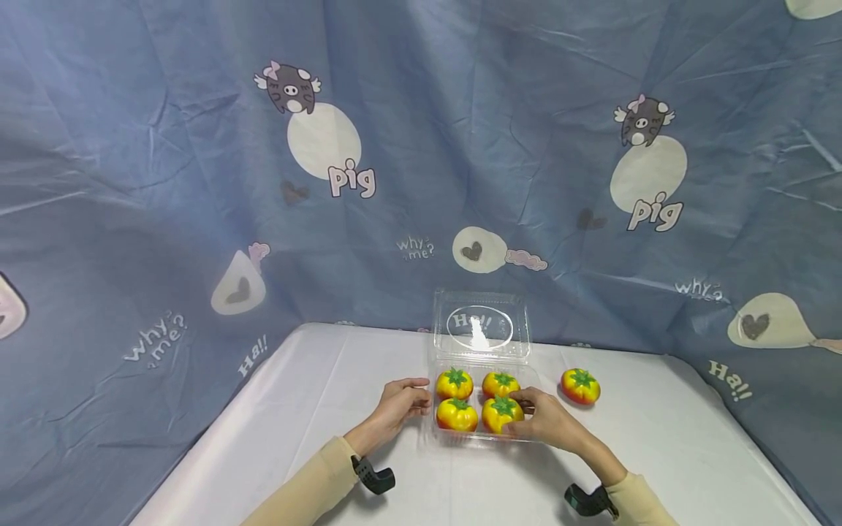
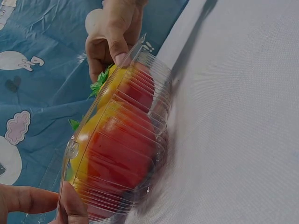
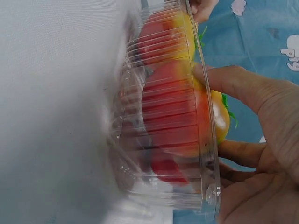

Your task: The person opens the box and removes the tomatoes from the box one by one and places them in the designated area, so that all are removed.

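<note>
A clear plastic clamshell box point(image 1: 479, 436) sits on the table with its lid point(image 1: 480, 321) raised at the back. Inside are several yellow-and-red tomatoes with green leafy tops, in two rows. My right hand point(image 1: 549, 420) grips the front right tomato point(image 1: 500, 413), thumb at its near side and fingers at its far side; the right wrist view shows this tomato point(image 3: 170, 107) low in the box, partly behind the ribbed wall. At the box's left edge, my left hand point(image 1: 399, 405) pinches the rim, and its fingers point(image 2: 30, 199) show at the rim in the left wrist view.
One more tomato point(image 1: 580, 386) lies on the white tabletop point(image 1: 368, 358) to the right of the box. Behind the table hangs a blue printed curtain point(image 1: 395, 131), close behind the raised lid. Dark straps with camera mounts point(image 1: 375, 476) circle both wrists.
</note>
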The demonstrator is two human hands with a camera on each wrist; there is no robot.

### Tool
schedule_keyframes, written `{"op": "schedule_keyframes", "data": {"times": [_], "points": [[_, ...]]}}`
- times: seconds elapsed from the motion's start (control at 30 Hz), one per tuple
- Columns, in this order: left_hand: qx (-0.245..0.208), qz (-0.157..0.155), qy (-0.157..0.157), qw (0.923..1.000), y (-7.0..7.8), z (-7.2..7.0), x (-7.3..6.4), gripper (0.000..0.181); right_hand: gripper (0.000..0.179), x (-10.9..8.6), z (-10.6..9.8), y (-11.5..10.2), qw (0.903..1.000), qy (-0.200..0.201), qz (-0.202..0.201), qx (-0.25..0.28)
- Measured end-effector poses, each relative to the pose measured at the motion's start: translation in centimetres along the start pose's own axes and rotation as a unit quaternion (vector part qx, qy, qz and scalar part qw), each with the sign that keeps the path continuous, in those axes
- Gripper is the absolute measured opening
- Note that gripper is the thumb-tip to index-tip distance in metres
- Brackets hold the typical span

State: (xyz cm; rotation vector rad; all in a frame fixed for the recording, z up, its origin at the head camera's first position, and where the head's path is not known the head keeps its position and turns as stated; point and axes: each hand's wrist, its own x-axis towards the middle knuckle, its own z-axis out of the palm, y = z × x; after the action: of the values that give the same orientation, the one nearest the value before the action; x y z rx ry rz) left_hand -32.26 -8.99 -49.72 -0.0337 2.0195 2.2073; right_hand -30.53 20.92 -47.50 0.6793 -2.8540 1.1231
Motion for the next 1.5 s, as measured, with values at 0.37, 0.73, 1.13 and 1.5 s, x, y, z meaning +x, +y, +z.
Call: {"op": "schedule_keyframes", "data": {"times": [0.37, 0.73, 1.13, 1.5], "points": [[0.005, -0.003, -0.002, 1.0000, 0.01, 0.03, 0.08, 0.047, 0.060, -0.11, 0.12, 0.29, 0.9988, 0.014, 0.028, 0.039], [0.006, -0.005, -0.004, 1.0000, 0.15, -0.04, 0.07, 0.047, 0.060, -0.07, 0.05, 0.24, 0.9957, 0.027, 0.041, 0.078], [0.005, -0.004, -0.004, 1.0000, 0.19, -0.05, 0.03, 0.047, 0.064, -0.23, 0.00, 0.04, 0.9933, 0.044, 0.052, 0.094], [-0.001, -0.005, -0.009, 0.9999, 0.32, -0.06, -0.23, 0.045, 0.066, -0.61, -0.54, -0.23, 0.9901, 0.056, 0.052, 0.118]]}}
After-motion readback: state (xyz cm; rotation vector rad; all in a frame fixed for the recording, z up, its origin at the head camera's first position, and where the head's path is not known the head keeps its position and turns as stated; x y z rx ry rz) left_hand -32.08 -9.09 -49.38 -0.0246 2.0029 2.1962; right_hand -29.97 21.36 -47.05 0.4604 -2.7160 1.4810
